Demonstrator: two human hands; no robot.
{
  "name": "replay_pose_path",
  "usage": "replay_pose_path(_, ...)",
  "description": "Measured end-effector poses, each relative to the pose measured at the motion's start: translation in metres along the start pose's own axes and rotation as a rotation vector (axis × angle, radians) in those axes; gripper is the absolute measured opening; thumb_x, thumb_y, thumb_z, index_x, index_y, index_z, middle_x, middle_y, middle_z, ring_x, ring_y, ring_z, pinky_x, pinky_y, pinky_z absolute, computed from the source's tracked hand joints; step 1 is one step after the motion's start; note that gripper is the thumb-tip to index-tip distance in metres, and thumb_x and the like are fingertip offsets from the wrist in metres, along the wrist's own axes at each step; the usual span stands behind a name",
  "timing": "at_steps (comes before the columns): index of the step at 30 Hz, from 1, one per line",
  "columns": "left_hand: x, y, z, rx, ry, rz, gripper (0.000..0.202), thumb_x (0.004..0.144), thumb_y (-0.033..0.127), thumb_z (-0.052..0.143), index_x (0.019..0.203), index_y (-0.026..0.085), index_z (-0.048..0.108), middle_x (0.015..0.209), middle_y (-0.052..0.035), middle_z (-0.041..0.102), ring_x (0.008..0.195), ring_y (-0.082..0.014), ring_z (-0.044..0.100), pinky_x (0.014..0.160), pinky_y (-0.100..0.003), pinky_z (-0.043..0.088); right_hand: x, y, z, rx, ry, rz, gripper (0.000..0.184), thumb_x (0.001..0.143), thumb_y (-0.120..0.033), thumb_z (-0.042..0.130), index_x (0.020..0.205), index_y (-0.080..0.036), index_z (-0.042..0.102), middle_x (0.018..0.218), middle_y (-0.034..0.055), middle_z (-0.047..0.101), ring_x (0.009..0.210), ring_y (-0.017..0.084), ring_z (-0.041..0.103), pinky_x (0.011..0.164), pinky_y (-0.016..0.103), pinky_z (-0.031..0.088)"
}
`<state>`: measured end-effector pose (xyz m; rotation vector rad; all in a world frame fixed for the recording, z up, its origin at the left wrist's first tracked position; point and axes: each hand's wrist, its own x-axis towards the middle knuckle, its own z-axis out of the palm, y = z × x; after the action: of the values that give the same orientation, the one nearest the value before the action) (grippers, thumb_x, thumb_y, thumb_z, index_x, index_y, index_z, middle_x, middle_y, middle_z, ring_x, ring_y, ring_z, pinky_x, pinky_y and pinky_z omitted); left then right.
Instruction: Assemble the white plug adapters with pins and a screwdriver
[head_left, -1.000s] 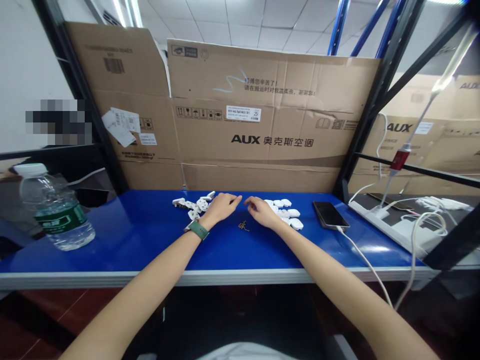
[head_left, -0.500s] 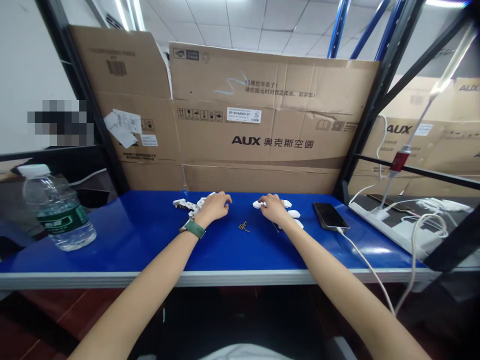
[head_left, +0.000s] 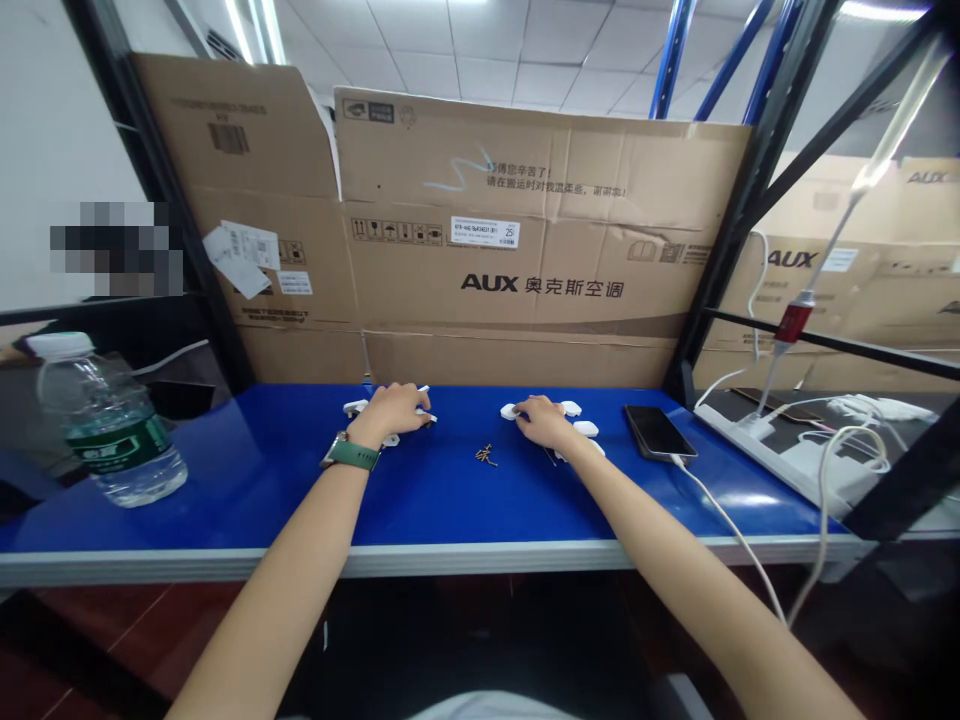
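Note:
My left hand (head_left: 399,408) lies over a cluster of white plastic parts (head_left: 391,440) at the back of the blue table. Its fingers curl down around them and cover most of them. White ends stick out on both sides of the hand. My right hand (head_left: 543,420) rests further right, its fingers bent onto a small white plastic piece (head_left: 509,411). More white pieces (head_left: 585,429) lie right beside and under that hand. Between the hands sits a small pile of brass-coloured screws (head_left: 485,454). A green-banded watch (head_left: 352,452) is on my left wrist.
A water bottle (head_left: 112,430) stands at the left of the blue table (head_left: 450,510). On the right lie a black phone (head_left: 660,432) with a white cable and a power strip (head_left: 757,450). A cardboard sheet (head_left: 420,290) stands upright along the back edge.
My left hand has moved left, over the white parts beside it. The right hand stays at the same pieces. The whole view has shifted slightly.

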<state>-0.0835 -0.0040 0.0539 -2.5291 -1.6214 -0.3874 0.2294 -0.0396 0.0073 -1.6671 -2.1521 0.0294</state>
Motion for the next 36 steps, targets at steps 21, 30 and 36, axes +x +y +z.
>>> replay_pose_path(21,0.004,0.021,0.010,-0.249,-0.115,0.306,0.038,0.093,0.060,0.054,0.107,0.033,0.076,0.112,-0.0025,0.075,0.101,-0.0220,0.066,0.082,-0.027,0.043,-0.002,-0.009,0.009,0.046,0.047,-0.124,0.032,0.095,-0.032,0.065,0.126,-0.024,0.064,0.124,0.0123,0.066,0.114,0.029,0.056,0.094,0.039,0.039)
replay_pose_path(30,0.007,0.013,0.014,-0.437,-0.269,0.371,0.032,0.090,0.048,0.063,0.113,0.031,0.075,0.111,-0.0020,0.076,0.100,-0.0199,0.069,0.084,-0.025,0.047,-0.001,-0.009,0.010,0.043,0.058,-0.171,0.033,0.094,-0.018,0.061,0.122,-0.032,0.070,0.112,0.0109,0.062,0.108,0.029,0.054,0.097,0.044,0.038)
replay_pose_path(36,0.010,0.016,0.018,-0.337,-0.174,0.354,0.039,0.067,0.041,0.083,0.104,0.027,0.079,0.096,-0.0029,0.075,0.083,-0.0206,0.067,0.074,-0.027,0.046,0.000,-0.015,0.003,0.222,0.183,-0.143,0.030,0.104,-0.036,0.047,0.124,-0.026,0.066,0.104,0.0085,0.052,0.096,0.023,0.056,0.090,0.035,0.044)
